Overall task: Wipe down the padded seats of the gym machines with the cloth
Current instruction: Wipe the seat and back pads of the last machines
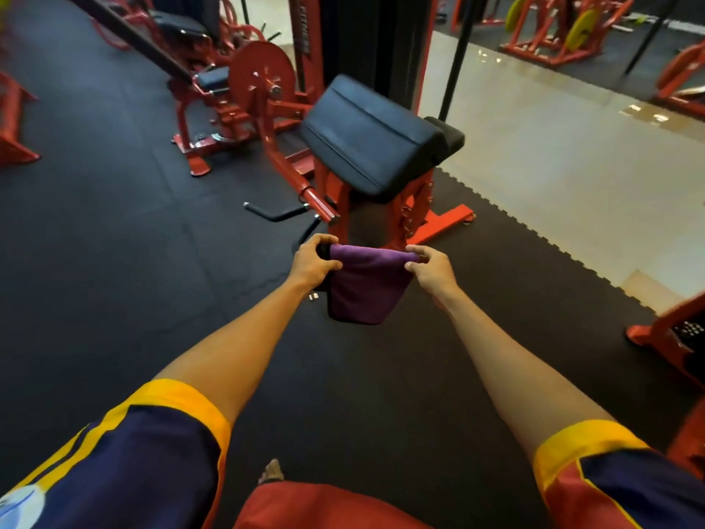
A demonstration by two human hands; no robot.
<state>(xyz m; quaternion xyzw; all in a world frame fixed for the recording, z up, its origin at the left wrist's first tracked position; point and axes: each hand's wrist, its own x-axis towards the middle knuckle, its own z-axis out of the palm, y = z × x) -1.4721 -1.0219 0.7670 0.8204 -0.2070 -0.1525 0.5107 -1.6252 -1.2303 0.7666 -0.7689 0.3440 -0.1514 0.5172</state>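
While taut between pinching left hand (311, 262) and right hand (432, 267) — top edge of cloth (365, 290), open mat (381, 376) below

**Dark mats, pale tiles**

Black rubber floor mats (114, 223) cover most of the room. Their jagged interlocking edge meets a glossy beige tiled floor (553, 154) that reflects lights. A black pillar (366, 36) stands behind. Far right, red racks (549, 36) carry yellow weight plates (581, 28).
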